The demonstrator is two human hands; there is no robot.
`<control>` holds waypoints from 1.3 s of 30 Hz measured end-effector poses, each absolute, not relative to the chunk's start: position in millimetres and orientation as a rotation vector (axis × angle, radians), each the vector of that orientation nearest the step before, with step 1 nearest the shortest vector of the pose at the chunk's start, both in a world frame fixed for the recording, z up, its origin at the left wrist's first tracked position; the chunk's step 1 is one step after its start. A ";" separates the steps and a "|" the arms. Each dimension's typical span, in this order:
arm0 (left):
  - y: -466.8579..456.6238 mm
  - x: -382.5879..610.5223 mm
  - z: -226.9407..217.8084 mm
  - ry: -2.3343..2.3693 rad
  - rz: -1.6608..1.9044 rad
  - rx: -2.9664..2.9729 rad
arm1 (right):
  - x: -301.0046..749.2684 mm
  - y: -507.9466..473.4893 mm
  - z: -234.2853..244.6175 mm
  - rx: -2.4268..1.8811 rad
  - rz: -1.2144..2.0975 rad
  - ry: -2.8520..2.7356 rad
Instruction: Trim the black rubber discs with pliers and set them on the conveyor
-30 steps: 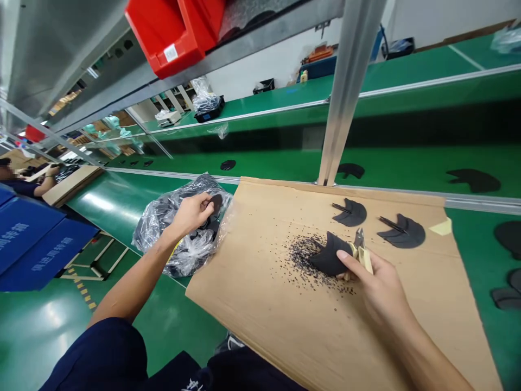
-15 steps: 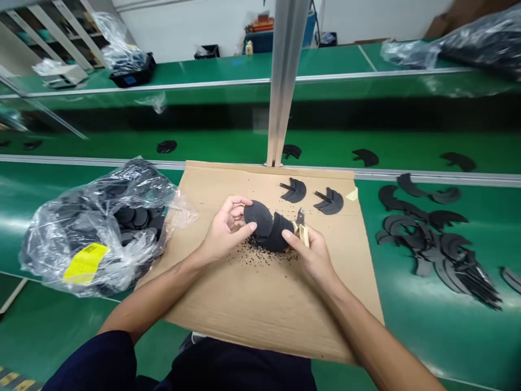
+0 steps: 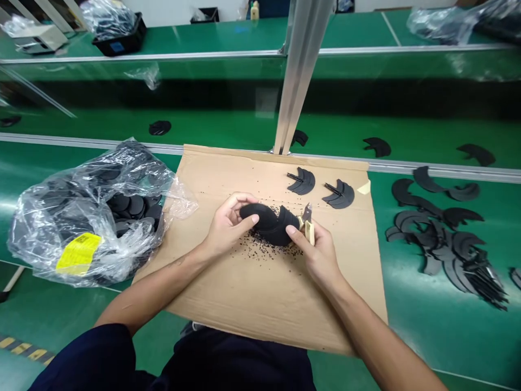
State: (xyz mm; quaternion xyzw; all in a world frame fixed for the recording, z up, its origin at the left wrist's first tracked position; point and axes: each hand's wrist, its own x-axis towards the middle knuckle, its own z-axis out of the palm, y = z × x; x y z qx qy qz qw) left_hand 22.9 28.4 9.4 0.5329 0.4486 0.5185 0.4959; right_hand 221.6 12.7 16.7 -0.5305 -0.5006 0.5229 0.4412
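My left hand pinches a round black rubber piece over the middle of a cardboard sheet. My right hand is closed on small cutters with pale handles and also presses a second black piece that overlaps the first. Black trimmings are scattered on the cardboard under both hands. Two fan-shaped stacks of cut pieces lie at the sheet's far right.
A clear plastic bag of black discs with a yellow label lies left of the cardboard. A heap of curved black offcuts lies on the green bench at right. An aluminium post rises behind the cardboard. More black pieces sit on the belt beyond.
My left hand left the plastic bag with a black disc and brought it to the piece in my right hand. The view swung from the left toward the cardboard centre.
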 end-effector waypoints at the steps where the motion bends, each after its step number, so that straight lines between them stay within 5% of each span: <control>1: 27.2 23.3 8.7 1.107 1.259 1.308 | 221.1 12.0 17.5 -1.313 1.312 -1.249; 39: 19.7 25.8 1.7 1.055 1.163 1.422 | 223.5 9.5 17.6 -1.253 1.214 -1.459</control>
